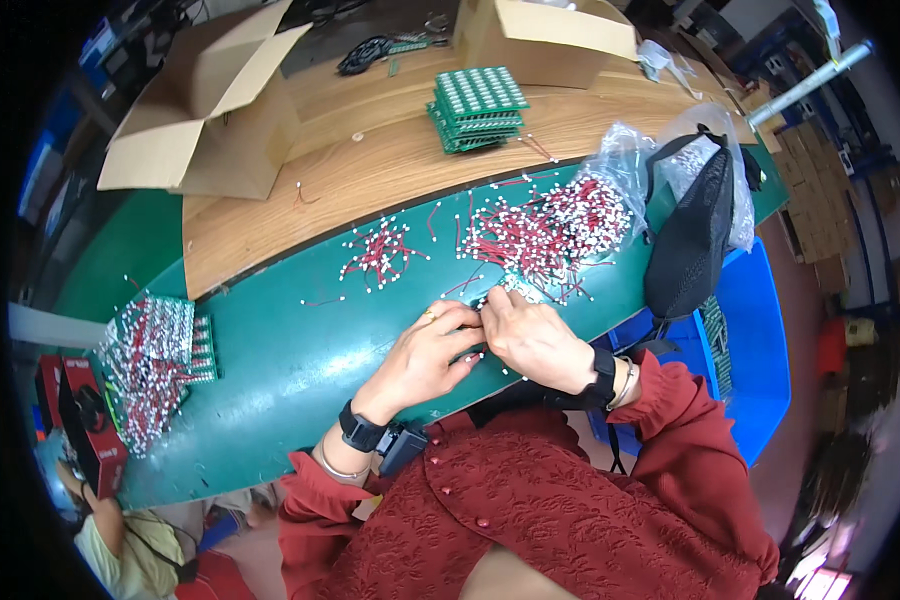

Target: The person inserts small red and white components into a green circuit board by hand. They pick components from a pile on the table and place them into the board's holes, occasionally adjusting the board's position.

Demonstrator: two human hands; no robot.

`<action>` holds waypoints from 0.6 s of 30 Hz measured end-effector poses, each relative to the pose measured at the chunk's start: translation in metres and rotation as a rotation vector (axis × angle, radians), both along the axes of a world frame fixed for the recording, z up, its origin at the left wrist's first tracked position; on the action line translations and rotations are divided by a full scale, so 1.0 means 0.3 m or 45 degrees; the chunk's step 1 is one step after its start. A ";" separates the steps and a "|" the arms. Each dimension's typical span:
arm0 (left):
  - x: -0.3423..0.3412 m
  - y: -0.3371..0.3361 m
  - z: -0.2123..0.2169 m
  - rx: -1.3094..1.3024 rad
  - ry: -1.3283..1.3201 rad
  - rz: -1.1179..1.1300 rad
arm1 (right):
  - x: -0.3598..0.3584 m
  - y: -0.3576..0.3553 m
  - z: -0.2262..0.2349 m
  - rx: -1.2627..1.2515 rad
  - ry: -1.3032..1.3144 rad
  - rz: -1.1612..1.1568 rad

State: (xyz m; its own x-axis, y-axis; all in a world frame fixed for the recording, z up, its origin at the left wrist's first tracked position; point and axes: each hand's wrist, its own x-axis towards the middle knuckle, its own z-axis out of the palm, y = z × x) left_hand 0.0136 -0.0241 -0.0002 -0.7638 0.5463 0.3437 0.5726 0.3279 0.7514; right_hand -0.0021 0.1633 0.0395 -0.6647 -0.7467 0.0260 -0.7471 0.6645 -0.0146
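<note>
My left hand (425, 350) and my right hand (535, 335) meet over the green mat (290, 370), near its front edge. Both have bent fingers pinched together at the tips. What lies between them is small and mostly covered by the fingers, so I cannot make it out. Just beyond my right fingers is a big heap of short red-and-black cables (515, 235) with white connectors. A smaller pile of the same cables (382, 255) lies beyond my left hand.
Green circuit boards (478, 110) are stacked on the wooden surface (360, 180) between two cardboard boxes (235, 155) (550, 45). More boards and cables (155, 360) lie at the left end. A black mesh bag (690, 240) and a blue bin (765, 340) are right; a person (135, 545) sits lower left.
</note>
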 end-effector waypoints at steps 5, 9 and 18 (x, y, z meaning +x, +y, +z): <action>-0.008 0.000 -0.016 0.022 0.034 -0.013 | -0.036 0.115 0.006 -0.374 -0.114 -0.121; 0.005 -0.009 -0.011 0.012 0.026 -0.005 | -0.077 0.327 -0.012 -0.359 0.146 -0.598; -0.004 -0.002 -0.004 0.014 0.023 -0.021 | -0.135 0.481 -0.061 -0.218 0.220 -0.665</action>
State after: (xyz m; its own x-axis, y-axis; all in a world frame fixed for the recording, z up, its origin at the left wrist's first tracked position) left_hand 0.0124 -0.0248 -0.0012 -0.7483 0.5550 0.3634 0.5915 0.3103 0.7442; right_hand -0.0425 0.3077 0.0211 -0.9196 -0.2959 0.2584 -0.3212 0.9450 -0.0612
